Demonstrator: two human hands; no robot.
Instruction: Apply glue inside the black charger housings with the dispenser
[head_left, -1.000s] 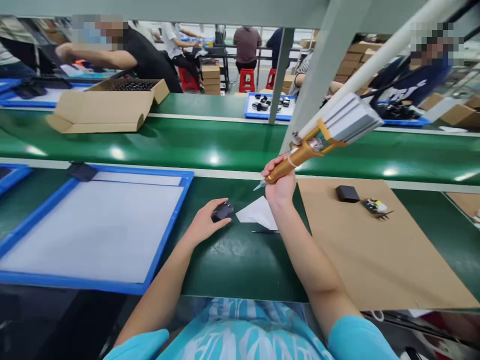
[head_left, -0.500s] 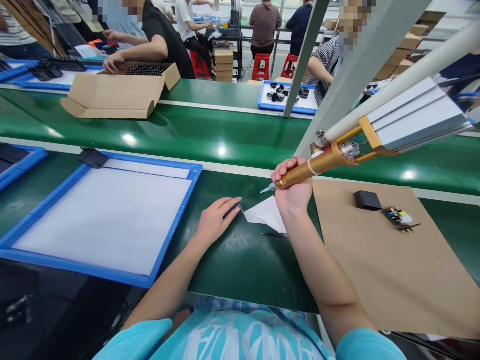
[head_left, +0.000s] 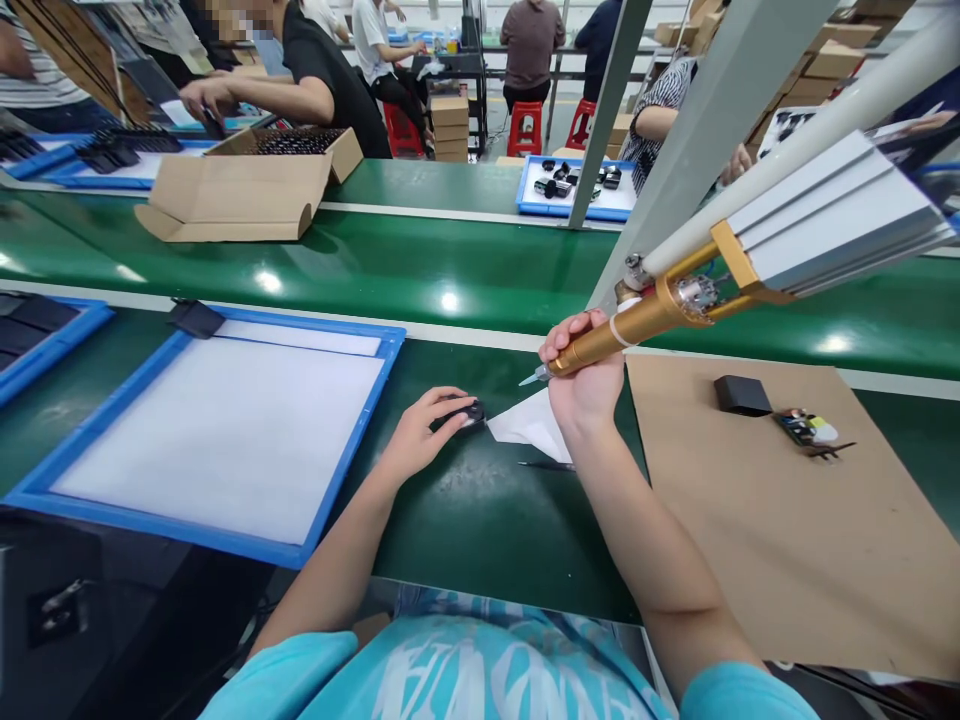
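Note:
My left hand is closed on a small black part, gripped between fingers and thumb just over the green worktop. Its exact kind is too small to make out. Wrapped round a gold dispensing gun is my right hand. The gun's pale tapered nozzle points left, above a white sheet of paper and apart from the black part. Below the paper lies a thin dark tool, its right end hidden by my right wrist.
A blue-rimmed tray with a black piece on its corner stands left. On brown cardboard at right lie a black block and a small circuit board. A grey post rises behind the gun. Co-workers sit across the green belt.
My left hand has shifted slightly left and turned, so more of the black part shows. The gun stays nearly still. Across the belt, a co-worker's hand has lifted away from the cardboard box.

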